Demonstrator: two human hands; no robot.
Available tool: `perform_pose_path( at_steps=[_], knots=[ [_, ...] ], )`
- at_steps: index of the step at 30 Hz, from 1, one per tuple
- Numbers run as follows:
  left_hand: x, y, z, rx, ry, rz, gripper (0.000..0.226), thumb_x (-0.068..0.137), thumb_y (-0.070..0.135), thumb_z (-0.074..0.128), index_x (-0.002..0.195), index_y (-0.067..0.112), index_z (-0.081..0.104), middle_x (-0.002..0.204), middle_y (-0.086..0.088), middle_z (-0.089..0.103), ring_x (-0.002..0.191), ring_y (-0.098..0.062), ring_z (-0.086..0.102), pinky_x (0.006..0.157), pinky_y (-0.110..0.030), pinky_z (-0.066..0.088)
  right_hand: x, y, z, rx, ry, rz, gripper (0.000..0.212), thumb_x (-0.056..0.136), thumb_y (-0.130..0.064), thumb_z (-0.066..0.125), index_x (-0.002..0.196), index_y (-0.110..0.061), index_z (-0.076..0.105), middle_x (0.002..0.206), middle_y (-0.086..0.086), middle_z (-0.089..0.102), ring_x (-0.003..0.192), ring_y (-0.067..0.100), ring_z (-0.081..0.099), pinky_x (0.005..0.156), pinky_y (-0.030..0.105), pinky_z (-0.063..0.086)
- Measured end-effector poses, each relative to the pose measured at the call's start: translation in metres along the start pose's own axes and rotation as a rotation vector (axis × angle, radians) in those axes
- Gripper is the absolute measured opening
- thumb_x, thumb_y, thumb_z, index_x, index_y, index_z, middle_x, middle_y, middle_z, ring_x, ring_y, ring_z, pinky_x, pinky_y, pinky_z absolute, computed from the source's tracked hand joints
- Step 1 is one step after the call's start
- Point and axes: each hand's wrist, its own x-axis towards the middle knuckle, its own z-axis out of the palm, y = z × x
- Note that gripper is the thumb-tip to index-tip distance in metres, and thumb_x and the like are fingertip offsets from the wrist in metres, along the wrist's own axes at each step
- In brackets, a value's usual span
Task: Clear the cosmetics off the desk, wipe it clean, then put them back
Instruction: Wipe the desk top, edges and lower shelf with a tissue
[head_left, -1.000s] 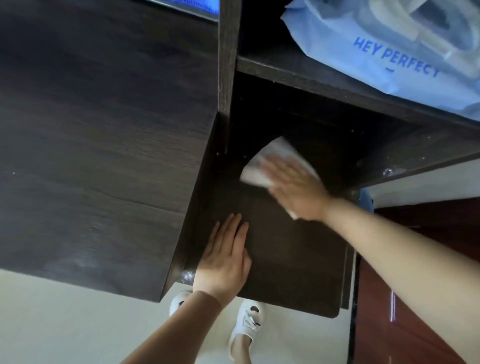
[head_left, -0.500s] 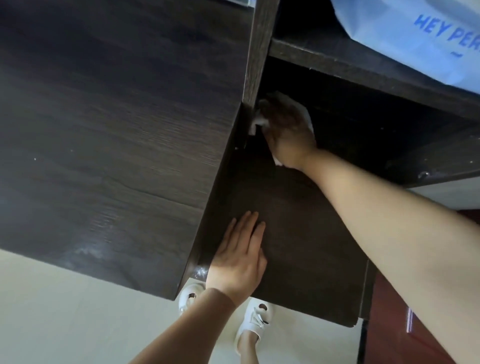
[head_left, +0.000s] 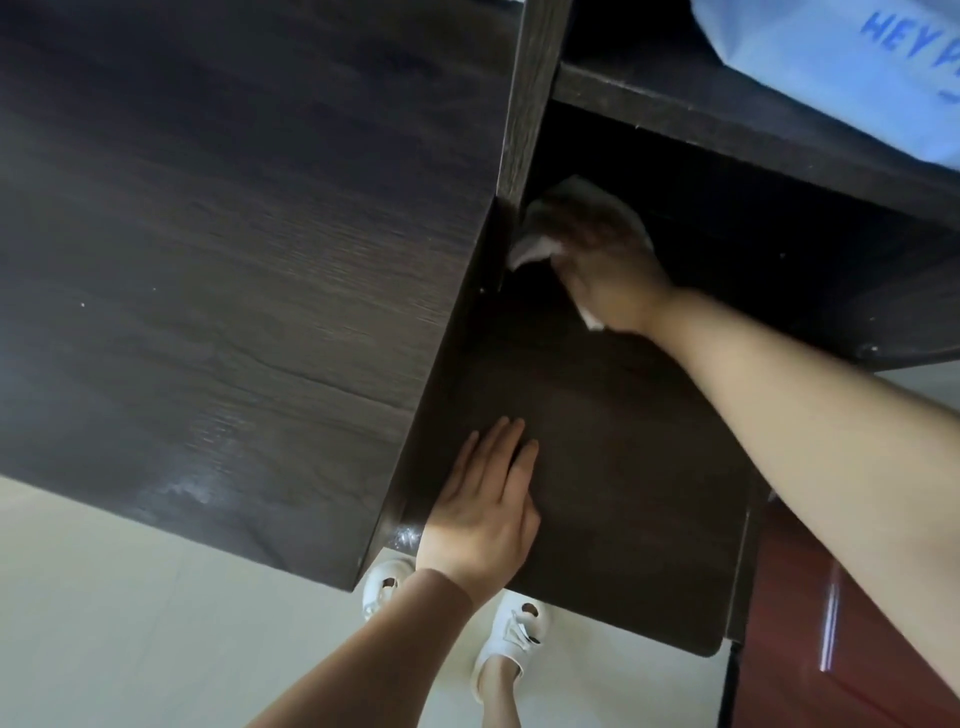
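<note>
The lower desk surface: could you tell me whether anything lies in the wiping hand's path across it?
Only the left hand, resting flat near the front edge. The right hand presses the white wipe into the back corner; the desk surface between holds nothing else visible.

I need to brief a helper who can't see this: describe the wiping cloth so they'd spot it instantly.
Find the dark wooden desk, then its shadowed back left corner under the shelf. The white cloth lies flat there beneath the right hand, the only pale thing on that surface.

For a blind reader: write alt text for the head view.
A right hand presses a white cloth into the back corner of a dark wooden desk surface, while the left hand rests flat near its front edge.
</note>
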Motion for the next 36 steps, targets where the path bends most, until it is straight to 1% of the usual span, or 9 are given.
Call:
perform_pose_path(
  at_steps=[4, 12, 17, 21, 23, 25, 28, 31, 36],
  knots=[
    [0.000, 0.000, 0.000, 0.018, -0.010, -0.001, 0.044, 0.084, 0.020, 0.039, 0.125, 0.005, 0.048, 0.134, -0.015, 0.051, 0.131, -0.023, 0.034, 0.114, -0.037, 0.015, 0.003, -0.022, 0.017, 0.080, 0.050, 0.216, 0.054, 0.094, -0.033, 0.027, 0.144, -0.016, 0.028, 0.155, 0.009, 0.021, 0.143, 0.024, 0.019, 0.118, 0.039, 0.007],
    [-0.001, 0.001, -0.006, -0.027, -0.004, 0.004, 0.043, 0.082, 0.017, 0.042, 0.121, 0.003, 0.054, 0.128, -0.018, 0.055, 0.125, -0.030, 0.047, 0.111, -0.040, 0.022, -0.075, -0.088, 0.030, 0.106, -0.029, -0.163, 0.047, 0.092, -0.025, 0.037, 0.137, -0.011, 0.041, 0.144, 0.010, 0.043, 0.133, 0.024, 0.038, 0.113, 0.034, 0.017],
    [-0.012, 0.001, -0.009, -0.024, -0.002, 0.091, 0.044, 0.076, 0.015, 0.041, 0.116, 0.005, 0.059, 0.124, -0.015, 0.058, 0.121, -0.028, 0.050, 0.112, -0.041, 0.023, -0.050, -0.077, 0.032, 0.065, 0.006, -0.066, 0.050, 0.094, -0.029, 0.036, 0.141, -0.011, 0.034, 0.149, 0.009, 0.036, 0.137, 0.027, 0.033, 0.113, 0.043, 0.022],
    [-0.064, 0.004, -0.026, -0.232, -0.036, 0.103, 0.036, 0.074, 0.008, 0.043, 0.107, 0.012, 0.058, 0.103, -0.008, 0.064, 0.095, -0.020, 0.053, 0.083, -0.028, 0.046, -0.082, -0.124, 0.045, 0.149, 0.015, 0.102, 0.055, 0.095, -0.029, 0.030, 0.146, -0.010, 0.021, 0.155, 0.008, 0.020, 0.144, 0.022, 0.015, 0.118, 0.043, 0.010],
    [-0.100, -0.011, -0.036, -0.360, 0.022, -0.070, 0.030, 0.076, 0.010, 0.041, 0.100, 0.018, 0.054, 0.094, -0.003, 0.062, 0.087, -0.015, 0.051, 0.072, -0.024, 0.043, -0.112, -0.152, 0.053, 0.089, -0.021, -0.003, 0.057, 0.092, -0.032, 0.026, 0.144, -0.009, 0.026, 0.153, 0.010, 0.026, 0.142, 0.024, 0.021, 0.117, 0.043, 0.011],
    [-0.120, -0.030, -0.047, -0.525, 0.163, -0.467, 0.030, 0.079, 0.011, 0.037, 0.100, 0.024, 0.054, 0.096, -0.001, 0.059, 0.088, -0.015, 0.054, 0.070, -0.019, 0.042, -0.148, -0.170, 0.060, -0.018, -0.056, -0.152, 0.057, 0.092, -0.034, 0.029, 0.143, -0.010, 0.028, 0.151, 0.007, 0.030, 0.140, 0.022, 0.026, 0.114, 0.043, 0.013],
    [-0.108, -0.053, -0.058, -0.700, 0.264, -0.960, 0.046, 0.086, -0.005, 0.034, 0.125, 0.015, 0.045, 0.120, -0.004, 0.053, 0.110, -0.017, 0.051, 0.082, -0.018, 0.037, -0.191, -0.176, 0.069, -0.141, -0.101, -0.307, 0.053, 0.097, -0.034, 0.025, 0.145, -0.012, 0.023, 0.153, 0.002, 0.023, 0.141, 0.017, 0.019, 0.113, 0.041, 0.017],
    [-0.088, -0.066, -0.060, -0.869, 0.181, -0.972, 0.058, 0.088, -0.009, 0.028, 0.140, 0.015, 0.032, 0.141, 0.003, 0.040, 0.130, -0.009, 0.035, 0.109, -0.028, 0.028, -0.202, -0.174, 0.072, -0.161, -0.079, -0.323, 0.050, 0.098, -0.031, 0.020, 0.144, -0.012, 0.026, 0.152, 0.003, 0.029, 0.141, 0.017, 0.019, 0.114, 0.038, 0.016],
    [-0.094, -0.078, -0.058, -0.896, 0.153, -0.977, 0.059, 0.086, -0.011, 0.027, 0.138, 0.015, 0.037, 0.138, 0.000, 0.045, 0.128, -0.010, 0.039, 0.104, -0.027, 0.031, -0.194, -0.234, 0.089, -0.102, -0.014, -0.245, 0.048, 0.098, -0.025, 0.019, 0.139, -0.013, 0.040, 0.146, 0.002, 0.041, 0.138, 0.016, 0.027, 0.111, 0.036, 0.023]
  ],
)
